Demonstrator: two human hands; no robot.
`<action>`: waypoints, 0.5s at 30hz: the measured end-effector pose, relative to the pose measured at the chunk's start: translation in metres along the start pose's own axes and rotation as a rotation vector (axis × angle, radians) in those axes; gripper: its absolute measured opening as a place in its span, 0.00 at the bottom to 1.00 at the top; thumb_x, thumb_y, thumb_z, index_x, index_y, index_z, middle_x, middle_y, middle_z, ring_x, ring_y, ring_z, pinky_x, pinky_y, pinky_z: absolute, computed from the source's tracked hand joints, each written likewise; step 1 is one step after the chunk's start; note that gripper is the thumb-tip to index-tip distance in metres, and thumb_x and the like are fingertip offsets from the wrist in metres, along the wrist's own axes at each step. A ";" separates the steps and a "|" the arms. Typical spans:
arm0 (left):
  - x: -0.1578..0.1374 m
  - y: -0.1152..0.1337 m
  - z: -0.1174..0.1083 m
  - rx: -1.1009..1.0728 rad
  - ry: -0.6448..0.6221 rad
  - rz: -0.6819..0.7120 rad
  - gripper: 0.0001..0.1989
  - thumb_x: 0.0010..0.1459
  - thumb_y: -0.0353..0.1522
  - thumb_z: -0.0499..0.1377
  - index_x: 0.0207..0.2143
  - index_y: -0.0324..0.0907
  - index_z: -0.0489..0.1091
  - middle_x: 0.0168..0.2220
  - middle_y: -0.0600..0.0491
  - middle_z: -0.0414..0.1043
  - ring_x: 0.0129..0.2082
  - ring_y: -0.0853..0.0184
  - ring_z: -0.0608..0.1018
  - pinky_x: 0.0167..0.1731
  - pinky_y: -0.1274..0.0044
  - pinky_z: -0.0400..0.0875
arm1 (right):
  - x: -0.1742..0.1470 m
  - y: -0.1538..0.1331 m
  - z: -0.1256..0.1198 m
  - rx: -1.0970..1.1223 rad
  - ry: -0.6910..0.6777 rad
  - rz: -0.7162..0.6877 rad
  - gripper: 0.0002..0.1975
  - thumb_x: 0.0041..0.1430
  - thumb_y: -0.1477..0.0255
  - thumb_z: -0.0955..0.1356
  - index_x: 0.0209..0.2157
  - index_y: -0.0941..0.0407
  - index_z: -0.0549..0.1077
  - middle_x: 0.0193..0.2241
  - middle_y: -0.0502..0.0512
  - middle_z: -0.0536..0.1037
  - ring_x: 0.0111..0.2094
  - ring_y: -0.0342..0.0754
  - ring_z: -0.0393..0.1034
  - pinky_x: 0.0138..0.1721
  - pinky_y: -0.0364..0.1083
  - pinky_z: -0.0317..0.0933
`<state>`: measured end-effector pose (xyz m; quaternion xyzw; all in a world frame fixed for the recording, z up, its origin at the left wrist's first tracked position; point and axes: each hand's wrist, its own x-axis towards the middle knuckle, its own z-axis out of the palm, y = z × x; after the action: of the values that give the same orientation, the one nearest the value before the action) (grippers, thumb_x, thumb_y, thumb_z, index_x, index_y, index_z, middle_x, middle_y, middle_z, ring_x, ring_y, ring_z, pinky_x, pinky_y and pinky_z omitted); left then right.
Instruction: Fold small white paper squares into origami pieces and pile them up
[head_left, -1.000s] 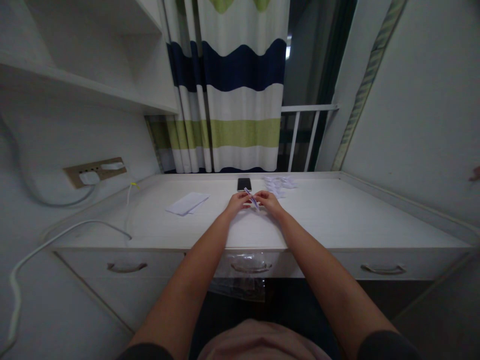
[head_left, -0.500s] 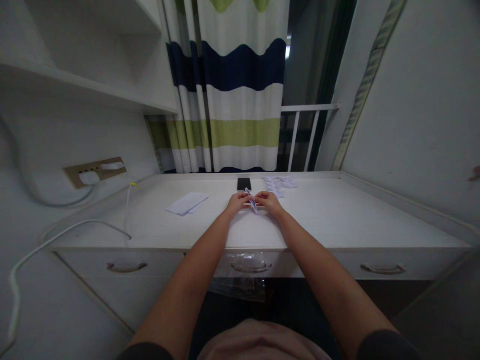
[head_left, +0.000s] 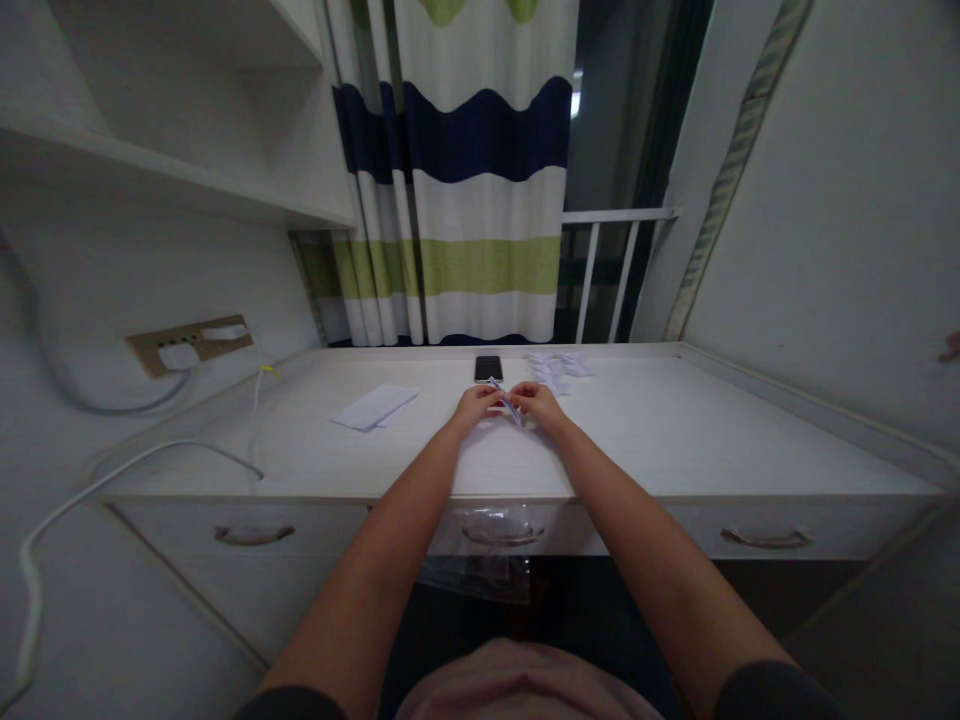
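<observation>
Between both hands, above the white desk point(head_left: 645, 440), is a narrow strip of folded paper point(head_left: 513, 408), held at a slant. My left hand point(head_left: 475, 403) pinches it from the left side. On the other side my right hand point(head_left: 538, 402) grips the same paper with its fingertips. Small folded paper pieces point(head_left: 559, 370), several of them, lie just beyond my right hand. A black phone point(head_left: 488, 369) rests flat behind the hands. Flat white sheets point(head_left: 375, 407) lie to the left of my left hand.
A white cable point(head_left: 187, 443) runs over the desk's left end, near the wall socket point(head_left: 191, 345). Below the front edge are drawers with handles point(head_left: 766, 540). A clear plastic bag point(head_left: 480, 575) hangs at the middle drawer. A curtain point(head_left: 487, 210) hangs behind the desk.
The folded paper has turned slightly between my fingers and now shows a thinner edge, its lower end a little further right. My hands have barely moved.
</observation>
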<state>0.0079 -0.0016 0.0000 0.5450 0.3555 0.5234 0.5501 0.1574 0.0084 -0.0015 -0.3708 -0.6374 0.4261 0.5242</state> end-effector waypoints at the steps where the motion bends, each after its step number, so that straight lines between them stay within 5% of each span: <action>1: -0.001 0.001 0.000 -0.004 -0.009 -0.003 0.14 0.40 0.35 0.67 0.25 0.36 0.69 0.26 0.51 0.72 0.29 0.69 0.75 0.32 0.75 0.69 | 0.000 -0.001 0.000 0.017 -0.006 0.007 0.17 0.30 0.60 0.75 0.19 0.57 0.69 0.16 0.48 0.69 0.17 0.39 0.59 0.20 0.41 0.54; 15: -0.005 0.004 0.003 -0.008 -0.032 -0.016 0.16 0.40 0.32 0.64 0.33 0.40 0.66 0.28 0.54 0.69 0.26 0.72 0.71 0.27 0.79 0.65 | -0.001 0.000 0.000 0.166 -0.046 0.116 0.15 0.33 0.63 0.74 0.21 0.57 0.70 0.17 0.45 0.67 0.19 0.37 0.58 0.20 0.39 0.51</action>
<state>0.0094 -0.0077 0.0034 0.5485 0.3488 0.5115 0.5620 0.1572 0.0076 -0.0021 -0.3526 -0.5893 0.5155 0.5125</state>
